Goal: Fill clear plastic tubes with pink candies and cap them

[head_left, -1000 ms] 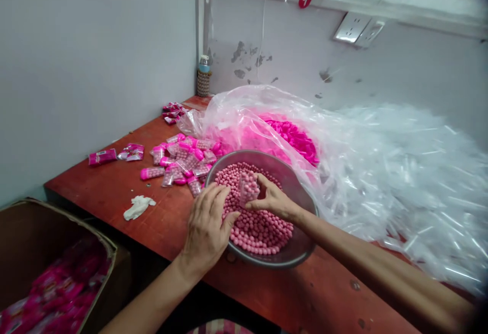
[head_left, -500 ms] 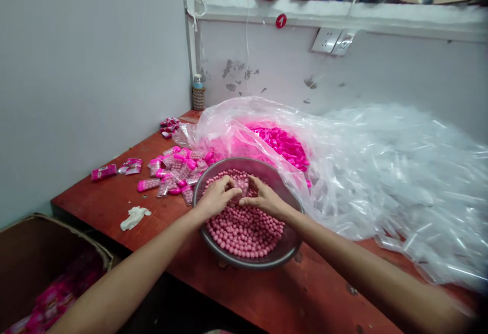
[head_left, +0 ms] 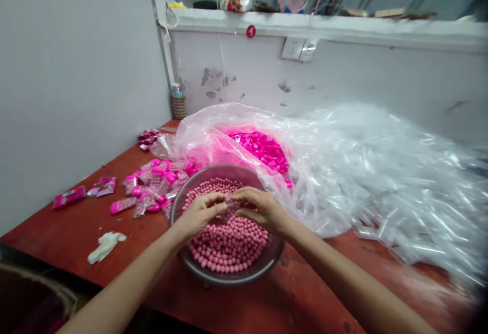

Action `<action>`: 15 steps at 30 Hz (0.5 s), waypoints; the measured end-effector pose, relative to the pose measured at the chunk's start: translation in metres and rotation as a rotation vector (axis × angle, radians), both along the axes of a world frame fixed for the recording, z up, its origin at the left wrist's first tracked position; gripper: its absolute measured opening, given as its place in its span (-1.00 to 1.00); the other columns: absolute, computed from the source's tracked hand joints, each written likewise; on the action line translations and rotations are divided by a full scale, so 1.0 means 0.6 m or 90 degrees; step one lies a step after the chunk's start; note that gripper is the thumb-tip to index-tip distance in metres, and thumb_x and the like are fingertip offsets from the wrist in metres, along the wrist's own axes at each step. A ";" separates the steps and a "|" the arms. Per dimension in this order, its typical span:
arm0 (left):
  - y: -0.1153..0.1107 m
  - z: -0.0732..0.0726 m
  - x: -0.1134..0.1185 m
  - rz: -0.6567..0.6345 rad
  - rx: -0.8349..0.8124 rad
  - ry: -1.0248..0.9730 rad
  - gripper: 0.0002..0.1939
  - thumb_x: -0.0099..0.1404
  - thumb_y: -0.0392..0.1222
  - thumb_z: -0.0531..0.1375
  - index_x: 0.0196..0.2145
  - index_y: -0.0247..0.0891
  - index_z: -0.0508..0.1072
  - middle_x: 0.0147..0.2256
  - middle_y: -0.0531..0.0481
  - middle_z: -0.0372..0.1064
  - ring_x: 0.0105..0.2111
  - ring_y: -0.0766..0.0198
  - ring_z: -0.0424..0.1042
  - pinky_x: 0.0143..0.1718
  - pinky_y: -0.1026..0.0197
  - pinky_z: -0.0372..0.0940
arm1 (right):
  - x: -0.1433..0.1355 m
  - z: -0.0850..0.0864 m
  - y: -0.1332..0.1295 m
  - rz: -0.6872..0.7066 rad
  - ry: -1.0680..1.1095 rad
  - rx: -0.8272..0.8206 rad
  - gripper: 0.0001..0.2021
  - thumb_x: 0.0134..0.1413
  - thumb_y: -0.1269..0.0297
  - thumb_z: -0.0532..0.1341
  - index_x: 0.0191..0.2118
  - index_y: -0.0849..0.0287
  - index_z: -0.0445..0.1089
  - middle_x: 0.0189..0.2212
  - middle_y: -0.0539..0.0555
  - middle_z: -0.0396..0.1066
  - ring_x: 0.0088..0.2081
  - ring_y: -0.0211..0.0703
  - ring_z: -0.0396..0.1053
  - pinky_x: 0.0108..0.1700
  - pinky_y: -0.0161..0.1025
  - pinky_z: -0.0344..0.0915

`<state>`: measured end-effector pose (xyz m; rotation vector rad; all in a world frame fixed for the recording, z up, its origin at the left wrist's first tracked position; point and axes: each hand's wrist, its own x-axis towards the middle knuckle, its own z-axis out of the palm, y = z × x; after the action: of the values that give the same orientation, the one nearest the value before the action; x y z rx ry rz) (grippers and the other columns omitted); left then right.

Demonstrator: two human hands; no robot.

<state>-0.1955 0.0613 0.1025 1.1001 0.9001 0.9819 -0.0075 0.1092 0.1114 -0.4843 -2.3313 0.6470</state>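
Observation:
A dark round basin (head_left: 271,260) holds a heap of pink round beads (head_left: 229,252). Above the beads, my left hand (head_left: 200,216) pinches one side of a small clear plastic container (head_left: 229,208), blurred and partly covered by fingers. On its other side my right hand (head_left: 265,211) closes its fingers around the same container. Pinkish beads seem to show through its wall. Left of the basin lies a pile of clear containers filled with beads and fitted with bright pink caps (head_left: 158,181).
Behind the basin, a plastic bag (head_left: 198,125) holds many loose pink caps (head_left: 263,151). Clear empty tubes (head_left: 381,181) are heaped at the right. Pink packets (head_left: 69,198) and a crumpled white scrap (head_left: 107,246) lie on the red table (head_left: 305,293). A cardboard box (head_left: 34,293) stands lower left.
My hands have drawn closer together on the clear container, with the right hand's fingers now over its top. The whole view has shifted, so the scene sits further left and slightly lower.

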 end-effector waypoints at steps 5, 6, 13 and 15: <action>-0.005 0.005 0.006 -0.002 0.041 0.079 -0.74 0.09 -0.15 0.21 -0.26 -0.33 0.45 -0.41 0.02 0.37 -0.41 0.31 0.33 -0.36 0.28 0.26 | 0.010 0.000 -0.019 -0.019 -0.054 0.019 -0.76 0.02 0.29 0.19 -0.14 0.17 0.28 -0.29 0.11 0.36 -0.24 -0.20 0.33 -0.22 -0.28 0.29; -0.006 0.003 0.007 0.001 0.040 0.092 -0.72 0.08 -0.15 0.22 -0.24 -0.33 0.45 -0.39 0.01 0.39 -0.40 0.29 0.35 -0.35 0.26 0.27 | 0.013 -0.003 -0.023 -0.031 -0.072 0.022 -0.77 0.02 0.29 0.19 -0.16 0.18 0.28 -0.32 0.10 0.36 -0.27 -0.21 0.33 -0.25 -0.30 0.28; -0.012 -0.008 0.018 -0.011 0.073 0.169 -0.72 0.13 -0.21 0.17 -0.17 -0.24 0.46 -0.26 -0.03 0.44 -0.23 0.18 0.39 -0.19 0.18 0.30 | 0.027 -0.023 -0.037 -0.108 -0.137 -0.028 -0.79 -0.08 0.27 0.27 -0.31 0.20 0.28 -0.52 -0.04 0.32 -0.50 -0.32 0.25 -0.47 -0.41 0.16; -0.012 -0.007 0.020 -0.014 0.138 0.237 -0.75 0.14 -0.23 0.16 -0.19 -0.20 0.48 -0.24 -0.02 0.44 -0.18 0.16 0.38 -0.11 0.16 0.26 | 0.028 -0.022 -0.035 -0.081 -0.174 -0.096 -0.80 -0.10 0.22 0.28 -0.40 0.21 0.28 -0.58 -0.08 0.29 -0.55 -0.35 0.23 -0.53 -0.45 0.11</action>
<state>-0.1837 0.0541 0.0983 1.5065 1.0954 0.8850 0.0093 0.0879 0.0982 -0.8290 -2.4902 0.7365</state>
